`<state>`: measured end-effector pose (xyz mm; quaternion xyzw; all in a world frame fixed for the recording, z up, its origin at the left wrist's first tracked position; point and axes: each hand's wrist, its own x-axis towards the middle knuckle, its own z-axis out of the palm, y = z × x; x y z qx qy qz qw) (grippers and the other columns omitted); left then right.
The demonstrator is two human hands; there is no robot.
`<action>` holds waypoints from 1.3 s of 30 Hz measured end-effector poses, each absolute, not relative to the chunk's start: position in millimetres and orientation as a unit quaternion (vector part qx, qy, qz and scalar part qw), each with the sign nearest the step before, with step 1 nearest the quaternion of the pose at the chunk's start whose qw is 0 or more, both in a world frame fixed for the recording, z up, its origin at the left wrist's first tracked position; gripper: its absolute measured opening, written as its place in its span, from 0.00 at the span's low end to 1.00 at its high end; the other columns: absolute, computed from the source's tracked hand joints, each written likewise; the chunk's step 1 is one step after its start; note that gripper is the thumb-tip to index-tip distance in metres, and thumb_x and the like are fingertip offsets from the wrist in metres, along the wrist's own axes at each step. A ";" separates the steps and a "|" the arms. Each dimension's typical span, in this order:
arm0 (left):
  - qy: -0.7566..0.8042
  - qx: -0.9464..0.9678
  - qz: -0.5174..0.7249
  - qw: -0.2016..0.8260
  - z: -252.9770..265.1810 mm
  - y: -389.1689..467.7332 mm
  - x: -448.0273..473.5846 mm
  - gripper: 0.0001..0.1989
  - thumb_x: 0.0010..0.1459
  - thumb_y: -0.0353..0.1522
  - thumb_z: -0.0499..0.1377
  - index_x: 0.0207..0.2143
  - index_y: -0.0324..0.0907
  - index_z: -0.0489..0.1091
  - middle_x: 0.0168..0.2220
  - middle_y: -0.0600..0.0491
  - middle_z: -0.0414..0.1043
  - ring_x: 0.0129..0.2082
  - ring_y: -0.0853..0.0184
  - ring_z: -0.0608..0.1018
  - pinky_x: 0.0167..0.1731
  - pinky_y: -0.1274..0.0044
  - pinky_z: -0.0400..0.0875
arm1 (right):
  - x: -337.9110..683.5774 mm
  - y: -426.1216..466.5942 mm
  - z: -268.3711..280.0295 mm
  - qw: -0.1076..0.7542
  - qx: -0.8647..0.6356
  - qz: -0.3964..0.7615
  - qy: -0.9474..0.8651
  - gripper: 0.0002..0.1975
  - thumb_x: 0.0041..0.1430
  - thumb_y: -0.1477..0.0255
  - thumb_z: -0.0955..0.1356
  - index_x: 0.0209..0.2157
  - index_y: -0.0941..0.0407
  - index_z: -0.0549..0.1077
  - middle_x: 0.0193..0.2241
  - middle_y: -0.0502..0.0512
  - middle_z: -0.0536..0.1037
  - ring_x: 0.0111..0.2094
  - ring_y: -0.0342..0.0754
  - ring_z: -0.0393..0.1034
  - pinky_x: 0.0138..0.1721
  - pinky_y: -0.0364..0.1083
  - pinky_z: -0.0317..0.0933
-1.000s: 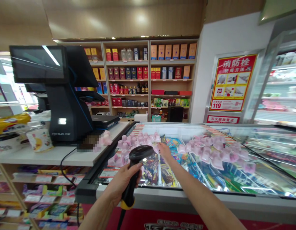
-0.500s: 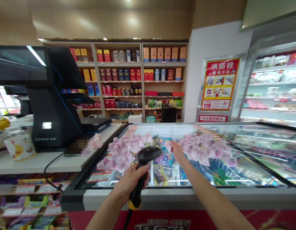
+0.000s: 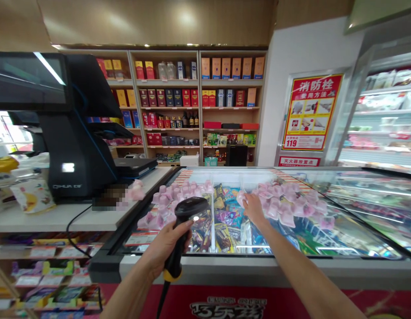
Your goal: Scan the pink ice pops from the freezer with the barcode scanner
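My left hand (image 3: 167, 246) is wrapped round the handle of a black barcode scanner (image 3: 191, 205) with a yellow ring at its base, held above the front of a glass-topped chest freezer (image 3: 132, 265). A cord hangs from the scanner. Between the fingertips of my right hand (image 3: 255, 209) is a small pink cup (image 3: 240, 199), partly hidden by the fingers. That hand is at the left edge of a heap of similar pink cups (image 3: 287, 217). Another group of pink cups (image 3: 163, 199) lies on the glass to the left, beyond the scanner.
A black checkout terminal (image 3: 77, 155) stands on the white counter (image 3: 92, 221) at left, beside a patterned pouch (image 3: 34, 195). Packaged goods (image 3: 225, 235) show through the freezer glass. Shelves of boxed goods (image 3: 168, 99) line the back wall, and snack racks (image 3: 59, 268) sit below the counter.
My left hand has moved the scanner to the left, away from the right hand. My right hand, with the pink cup, has shifted slightly right, to the right-hand heap. The view has shifted a little.
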<state>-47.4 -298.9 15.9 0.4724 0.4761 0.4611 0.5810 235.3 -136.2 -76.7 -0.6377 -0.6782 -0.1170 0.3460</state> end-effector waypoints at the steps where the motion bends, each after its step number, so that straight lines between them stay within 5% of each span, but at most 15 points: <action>1: 0.482 0.467 0.471 0.572 16.4 -301.3 -52.5 0.13 0.42 0.40 0.58 0.22 0.38 0.63 0.17 0.58 0.64 0.15 0.76 0.65 0.17 0.82 0.59 | 233.3 -137.8 -75.2 0.344 -0.645 -0.125 -0.670 0.15 0.50 0.75 0.57 0.39 0.60 0.67 0.34 0.60 0.69 0.39 0.50 0.60 0.41 0.48 0.51; 7: 0.498 0.448 0.495 0.553 19.6 -316.3 -76.1 0.13 0.41 0.39 0.59 0.22 0.38 0.64 0.16 0.58 0.64 0.15 0.76 0.64 0.16 0.82 0.58 | 175.4 -161.4 -65.4 0.419 -0.609 -0.120 -0.662 0.17 0.50 0.68 0.61 0.43 0.54 0.65 0.46 0.59 0.63 0.47 0.55 0.53 0.45 0.54 0.46; 17: 0.484 0.461 0.495 0.556 20.0 -326.1 -82.4 0.13 0.42 0.40 0.58 0.21 0.38 0.64 0.15 0.57 0.64 0.14 0.76 0.64 0.16 0.83 0.59 | 36.4 -202.5 -80.1 0.403 -0.383 0.184 -0.811 0.18 0.41 0.72 0.66 0.39 0.51 0.68 0.37 0.51 0.72 0.38 0.47 0.64 0.41 0.47 0.55; 26: 0.467 0.460 0.471 0.590 22.6 -323.4 -56.0 0.13 0.42 0.39 0.58 0.21 0.38 0.62 0.15 0.58 0.63 0.14 0.77 0.64 0.15 0.83 0.57 | 146.5 -173.8 -60.5 0.631 -0.412 0.575 -0.320 0.05 0.44 0.69 0.63 0.22 0.56 0.65 0.15 0.47 0.68 0.16 0.39 0.59 0.21 0.41 0.55; 39: 0.416 0.532 0.391 0.625 17.0 -311.2 -7.0 0.13 0.45 0.40 0.55 0.23 0.38 0.61 0.18 0.57 0.64 0.15 0.77 0.64 0.17 0.83 0.57 | 227.2 -174.6 -65.9 0.707 -0.419 0.512 -0.247 0.05 0.39 0.70 0.64 0.19 0.58 0.64 0.12 0.46 0.67 0.15 0.39 0.59 0.20 0.40 0.54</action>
